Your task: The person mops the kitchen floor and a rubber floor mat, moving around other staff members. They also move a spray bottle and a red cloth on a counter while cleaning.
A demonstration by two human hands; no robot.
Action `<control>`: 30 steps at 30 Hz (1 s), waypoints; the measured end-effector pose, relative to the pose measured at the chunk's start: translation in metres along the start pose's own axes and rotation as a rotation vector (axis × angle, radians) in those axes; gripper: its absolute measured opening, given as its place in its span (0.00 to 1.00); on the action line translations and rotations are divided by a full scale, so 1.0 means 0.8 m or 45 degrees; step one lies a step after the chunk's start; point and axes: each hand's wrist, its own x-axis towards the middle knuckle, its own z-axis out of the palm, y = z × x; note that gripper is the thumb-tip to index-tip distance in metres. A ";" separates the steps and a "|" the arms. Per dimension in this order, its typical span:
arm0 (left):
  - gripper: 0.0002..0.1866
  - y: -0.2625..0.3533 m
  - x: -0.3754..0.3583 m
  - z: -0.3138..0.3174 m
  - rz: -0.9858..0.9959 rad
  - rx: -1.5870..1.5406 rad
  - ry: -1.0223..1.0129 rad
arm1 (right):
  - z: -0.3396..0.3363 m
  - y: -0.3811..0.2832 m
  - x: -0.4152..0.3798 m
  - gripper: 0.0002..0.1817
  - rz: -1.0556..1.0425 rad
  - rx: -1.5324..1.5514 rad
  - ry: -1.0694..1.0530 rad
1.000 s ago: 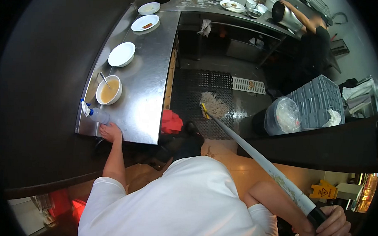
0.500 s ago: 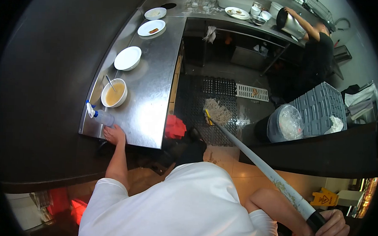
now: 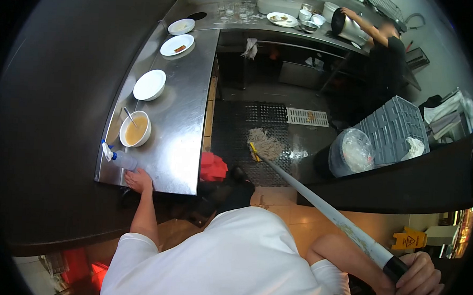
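Note:
My right hand (image 3: 414,279) is wrapped round the black end of a mop's long grey handle (image 3: 318,204). The stringy mop head (image 3: 267,144) with its yellow clamp rests on the black rubber floor mat (image 3: 232,126). My left hand (image 3: 139,180) lies flat on the near edge of the steel counter (image 3: 175,160), fingers stretched out. Right by its fingertips stands a clear spray bottle (image 3: 124,160) with a white and blue head. Beyond the bottle is a white bowl of brownish soup (image 3: 136,129) with a spoon in it.
Along the counter stand a white bowl (image 3: 150,85) and a plate with food scraps (image 3: 177,45). A co-worker (image 3: 385,59) tilts a metal pot (image 3: 350,28) at the back right. On the right are a lined bin (image 3: 352,152), grey crates (image 3: 393,128) and a yellow floor sign (image 3: 409,239).
The view has shifted slightly, so the counter and floor sit a little lower and further left. My left hand stays at the counter edge and my right keeps hold of the mop.

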 end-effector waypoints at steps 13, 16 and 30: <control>0.25 -0.004 -0.002 0.008 0.024 0.077 0.029 | -0.004 0.004 -0.002 0.21 -0.032 0.057 -0.011; 0.26 -0.005 0.002 0.008 0.005 0.065 -0.034 | -0.006 0.001 -0.001 0.21 -0.017 0.038 -0.022; 0.25 -0.007 0.001 0.012 0.010 0.079 0.008 | -0.006 -0.006 -0.008 0.15 -0.064 -0.021 0.133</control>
